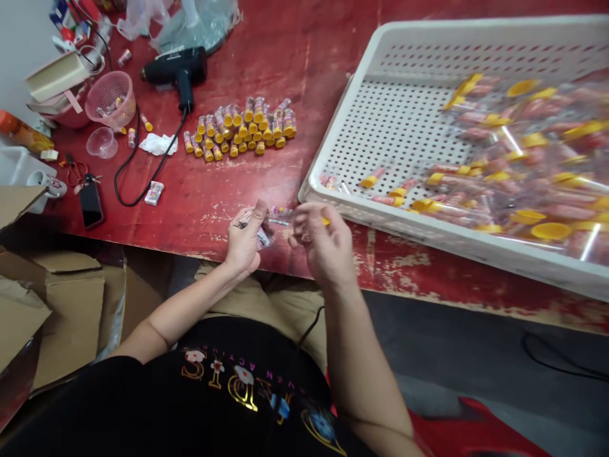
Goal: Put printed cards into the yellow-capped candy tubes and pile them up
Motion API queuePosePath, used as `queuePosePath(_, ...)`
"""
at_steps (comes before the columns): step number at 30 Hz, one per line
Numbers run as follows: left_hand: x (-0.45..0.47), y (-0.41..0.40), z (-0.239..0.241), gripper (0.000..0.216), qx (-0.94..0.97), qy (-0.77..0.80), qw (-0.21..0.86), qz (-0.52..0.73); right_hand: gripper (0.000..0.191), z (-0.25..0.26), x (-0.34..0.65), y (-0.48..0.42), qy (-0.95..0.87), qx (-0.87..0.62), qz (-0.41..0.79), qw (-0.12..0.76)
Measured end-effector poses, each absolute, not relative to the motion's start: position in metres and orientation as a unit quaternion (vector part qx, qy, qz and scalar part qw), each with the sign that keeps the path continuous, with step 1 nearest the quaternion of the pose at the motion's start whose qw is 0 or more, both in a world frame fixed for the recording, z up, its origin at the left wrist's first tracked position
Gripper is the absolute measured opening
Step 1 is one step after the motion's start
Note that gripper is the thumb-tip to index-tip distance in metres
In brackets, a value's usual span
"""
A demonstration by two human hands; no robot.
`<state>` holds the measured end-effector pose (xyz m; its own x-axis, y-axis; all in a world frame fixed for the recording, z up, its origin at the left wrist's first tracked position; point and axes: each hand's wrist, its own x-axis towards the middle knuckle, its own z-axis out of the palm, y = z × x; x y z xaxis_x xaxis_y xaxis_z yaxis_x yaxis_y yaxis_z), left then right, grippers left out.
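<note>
Printed clear plastic sleeves (265, 237) are gripped in my left hand (245, 236), with the thumb pressed down on top. My right hand (327, 241) is closed around a small yellow-capped tube (325, 221), mostly hidden by the fingers and blurred. A printed clear sleeve (280, 217) shows between the two hands, close to the right fingertips; whether the tube is inside it I cannot tell. Beyond the hands lies a group of small tubes (247, 127) with yellow caps and printed wraps, packed side by side on the red table (333, 38).
At the right stands a white perforated tray (342, 143) of pink-filled, yellow-capped tubes (504, 171). Left are a black heat gun (183, 66) with its cord, a pink basket (111, 86), a phone (91, 204) and a small printed pack (154, 193). Cardboard boxes (71, 311) sit beside the table's front edge.
</note>
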<state>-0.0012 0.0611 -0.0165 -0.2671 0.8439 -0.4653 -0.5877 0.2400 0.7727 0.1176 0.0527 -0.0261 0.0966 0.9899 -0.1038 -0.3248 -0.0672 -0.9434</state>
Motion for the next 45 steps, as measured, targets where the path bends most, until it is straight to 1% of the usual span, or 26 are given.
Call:
queuePosePath(3, -0.003, 0.061, -0.011, 0.05, 0.119, 0.516, 0.624, 0.575, 0.038, -0.01, 0.131, 0.043, -0.313, -0.396, 0.579, 0.641)
queuePosePath(7, -0.002, 0.055, -0.004, 0.049, 0.125, 0.505, 0.66, 0.542, 0.03, 0.006, 0.134, 0.034, -0.324, -0.376, 0.502, 0.708)
queuePosePath(10, -0.001, 0.051, 0.0, 0.045, 0.121, 0.492, 0.695, 0.509, 0.028, 0.002, 0.128, 0.034, -0.317, -0.404, 0.445, 0.733)
queuePosePath(15, -0.002, 0.05, 0.0, 0.04, 0.11, 0.459, 0.745, 0.471, 0.026, -0.011, 0.13, 0.034, -0.284, -0.412, 0.415, 0.76)
queuePosePath(20, -0.002, 0.049, -0.001, 0.032, 0.09, 0.467, 0.754, 0.452, 0.026, -0.018, 0.134, 0.027, -0.325, -0.429, 0.385, 0.75)
queuePosePath(23, 0.0, 0.048, 0.0, 0.031, 0.094, 0.469, 0.758, 0.443, 0.024, -0.022, 0.134, 0.018, -0.395, -0.484, 0.281, 0.728)
queuePosePath(25, 0.001, 0.047, 0.001, 0.032, 0.098, 0.467, 0.755, 0.449, 0.03, -0.023, 0.135, 0.009, -0.455, -0.519, 0.194, 0.697)
queuePosePath(26, 0.001, 0.046, 0.003, 0.033, 0.1, 0.467, 0.752, 0.454, 0.032, -0.024, 0.136, 0.003, -0.484, -0.526, 0.17, 0.678)
queuePosePath(28, 0.001, 0.045, 0.006, 0.037, 0.108, 0.466, 0.742, 0.471, 0.034, -0.024, 0.137, -0.006, -0.533, -0.523, 0.193, 0.637)
queuePosePath(31, 0.0, 0.044, 0.011, 0.047, 0.14, 0.455, 0.726, 0.496, 0.041, -0.022, 0.139, -0.013, -0.563, -0.498, 0.285, 0.594)
queuePosePath(34, 0.0, 0.04, 0.015, 0.055, 0.168, 0.437, 0.724, 0.507, 0.048, -0.019, 0.137, -0.009, -0.593, -0.478, 0.292, 0.578)
queuePosePath(36, 0.0, 0.037, 0.017, 0.056, 0.18, 0.428, 0.729, 0.503, 0.046, -0.018, 0.134, -0.002, -0.598, -0.474, 0.268, 0.588)
queuePosePath(40, -0.003, 0.031, 0.02, 0.051, 0.206, 0.425, 0.736, 0.485, 0.038, -0.015, 0.123, 0.007, -0.543, -0.482, 0.213, 0.654)
queuePosePath(45, -0.012, 0.034, 0.021, 0.055, 0.208, 0.441, 0.731, 0.478, 0.033, -0.016, 0.11, 0.014, -0.532, -0.497, 0.207, 0.653)
